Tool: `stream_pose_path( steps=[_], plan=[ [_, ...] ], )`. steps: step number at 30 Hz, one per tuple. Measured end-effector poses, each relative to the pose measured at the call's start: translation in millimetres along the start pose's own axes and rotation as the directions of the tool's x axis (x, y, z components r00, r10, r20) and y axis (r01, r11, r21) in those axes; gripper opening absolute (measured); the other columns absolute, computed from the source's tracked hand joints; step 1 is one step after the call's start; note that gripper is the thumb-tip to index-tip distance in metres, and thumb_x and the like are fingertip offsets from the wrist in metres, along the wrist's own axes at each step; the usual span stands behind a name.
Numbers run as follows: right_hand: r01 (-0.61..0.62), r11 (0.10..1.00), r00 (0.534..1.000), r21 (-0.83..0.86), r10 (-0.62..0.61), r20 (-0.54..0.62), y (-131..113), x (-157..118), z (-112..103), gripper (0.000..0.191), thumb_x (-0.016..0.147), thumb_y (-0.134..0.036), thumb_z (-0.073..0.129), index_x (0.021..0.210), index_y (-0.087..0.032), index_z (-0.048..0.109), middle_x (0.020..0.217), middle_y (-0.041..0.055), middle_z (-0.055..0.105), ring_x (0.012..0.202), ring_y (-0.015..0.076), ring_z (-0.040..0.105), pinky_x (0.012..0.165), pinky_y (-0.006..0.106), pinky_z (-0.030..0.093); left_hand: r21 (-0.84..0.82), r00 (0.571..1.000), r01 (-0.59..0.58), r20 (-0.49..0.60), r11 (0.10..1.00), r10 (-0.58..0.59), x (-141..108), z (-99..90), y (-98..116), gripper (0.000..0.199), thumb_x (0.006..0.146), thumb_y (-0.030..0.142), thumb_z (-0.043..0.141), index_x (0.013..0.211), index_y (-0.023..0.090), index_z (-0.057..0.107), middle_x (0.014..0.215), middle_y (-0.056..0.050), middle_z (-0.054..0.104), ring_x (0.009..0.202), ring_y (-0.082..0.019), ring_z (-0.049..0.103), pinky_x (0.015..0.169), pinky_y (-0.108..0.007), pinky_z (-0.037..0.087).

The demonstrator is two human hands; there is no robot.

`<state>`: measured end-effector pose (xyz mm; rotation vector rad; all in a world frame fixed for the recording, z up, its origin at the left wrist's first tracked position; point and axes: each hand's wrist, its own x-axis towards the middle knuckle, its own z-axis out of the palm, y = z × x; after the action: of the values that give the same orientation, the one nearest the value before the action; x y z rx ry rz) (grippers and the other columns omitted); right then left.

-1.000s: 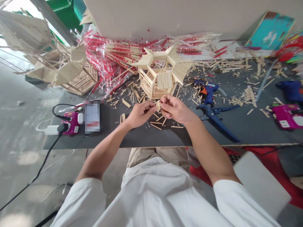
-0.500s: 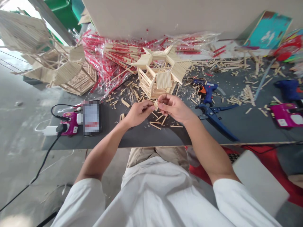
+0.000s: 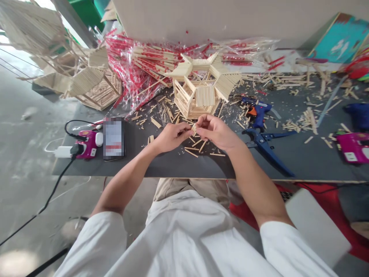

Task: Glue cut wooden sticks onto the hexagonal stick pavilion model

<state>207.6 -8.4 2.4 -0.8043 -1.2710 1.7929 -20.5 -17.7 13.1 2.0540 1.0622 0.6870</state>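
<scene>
Both forearms reach forward from the table's near edge, and the left hand (image 3: 172,137) and right hand (image 3: 215,132) meet fingertip to fingertip, pinching a small bundle of wooden sticks (image 3: 194,129) over the tabletop (image 3: 184,167). Its long axis seems to run roughly away from the body, though fingers partly cover it. Just beyond stands the stick-built lantern-shaped model (image 3: 198,90).

Soft, fairly bright daylight seems to come from the left, washing out the grey concrete floor (image 3: 25,154). Faint shadow lies on the dark grey tabletop (image 3: 138,161) near the front edge; far left and right edges look stretched and blurred.
</scene>
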Motion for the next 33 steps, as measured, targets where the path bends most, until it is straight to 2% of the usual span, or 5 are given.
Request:
stream_pose_path(
  steps=[8,12,18,23,33],
  plan=[
    [-0.07,0.997,0.995,0.028,0.067,0.08,-9,-3,1,0.044,0.083,-0.037,0.09,0.099,-0.021,0.053,0.09,-0.0058,0.062,0.046,-0.001,0.036,0.04,0.019,0.026,-0.064,0.997,0.002,0.076,0.998,0.003,0,-2.0,5,0.035,0.103,0.048,0.053,0.09,0.018,0.065,0.069,0.004,0.052,0.062,-0.01,0.041,0.062,-0.023,0.036],
    [-0.045,0.998,0.996,0.043,0.041,0.085,-7,-2,1,0.045,0.084,-0.038,0.089,0.096,-0.021,0.049,0.09,-0.0057,0.062,0.045,-0.0016,0.034,0.04,0.019,0.023,-0.092,0.998,0.006,0.057,0.996,-0.001,0,-2.3,6,0.036,0.103,0.049,0.054,0.087,0.017,0.063,0.07,0.003,0.053,0.063,-0.01,0.042,0.062,-0.023,0.036],
    [0.066,0.997,0.994,0.041,-0.069,0.079,-4,0,4,0.046,0.087,-0.038,0.086,0.093,-0.024,0.042,0.092,-0.0058,0.06,0.049,0.0003,0.034,0.041,0.019,0.027,-0.096,1.0,0.024,-0.016,0.995,-0.026,-2,-0.4,7,0.037,0.102,0.051,0.056,0.094,0.017,0.068,0.067,0.003,0.057,0.061,-0.01,0.046,0.061,-0.023,0.037],
    [0.133,0.991,0.991,0.024,-0.134,0.025,-3,2,9,0.043,0.088,-0.037,0.082,0.092,-0.025,0.041,0.089,-0.0068,0.055,0.05,0.0014,0.033,0.042,0.02,0.027,-0.004,0.993,-0.018,-0.12,1.0,0.017,-1,4.2,-3,0.037,0.103,0.051,0.058,0.097,0.016,0.07,0.068,0.003,0.061,0.06,-0.009,0.048,0.06,-0.021,0.038],
    [0.195,0.939,0.975,-0.284,-0.216,-0.043,5,4,7,0.024,0.092,-0.027,0.067,0.095,-0.025,0.043,0.095,-0.003,0.053,0.063,0.0065,0.042,0.057,0.024,0.038,0.137,0.969,-0.049,-0.235,0.989,0.08,-1,12.2,-12,0.032,0.102,0.046,0.061,0.101,0.018,0.075,0.065,0.004,0.064,0.054,-0.008,0.05,0.06,-0.02,0.041]
  ],
)
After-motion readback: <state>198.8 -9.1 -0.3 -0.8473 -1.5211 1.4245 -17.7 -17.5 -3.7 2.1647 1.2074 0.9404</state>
